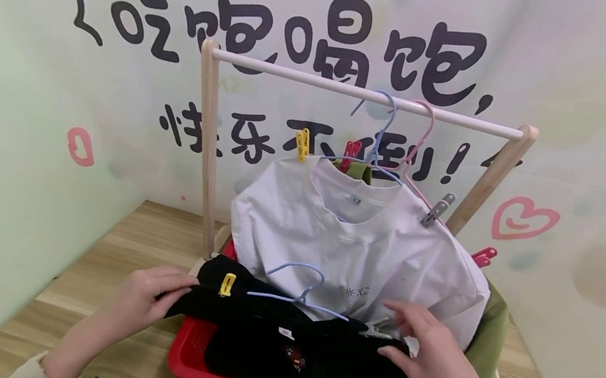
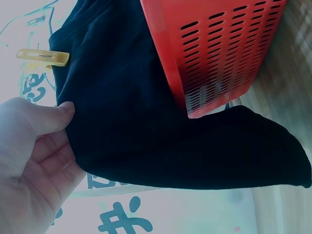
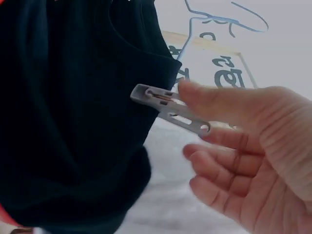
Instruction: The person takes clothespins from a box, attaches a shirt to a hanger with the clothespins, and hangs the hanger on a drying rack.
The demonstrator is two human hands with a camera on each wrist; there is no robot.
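Observation:
A black shirt [image 1: 266,313] hangs over the basket on a blue hanger [image 1: 301,301]. My left hand [image 1: 153,293] pinches the shirt's edge at its left end, thumb on one face and fingers behind, as the left wrist view shows. A yellow clothespin [image 2: 44,57] bites the same edge close by. At the other shoulder, my right hand [image 3: 243,141] holds a grey clothespin [image 3: 170,109] between thumb and index finger. Its nose lies over the black cloth, beside the collar. The other fingers of that hand are bent loosely below the pin.
A red basket [image 1: 189,354] with more black cloth [image 1: 311,364] sits under the shirt. Behind, a white T-shirt [image 1: 289,212] hangs on a rack with a white rail [image 1: 293,74] and wooden posts [image 1: 206,159]. Green cloth [image 1: 491,332] shows at right. A printed wall [image 1: 597,123] stands behind.

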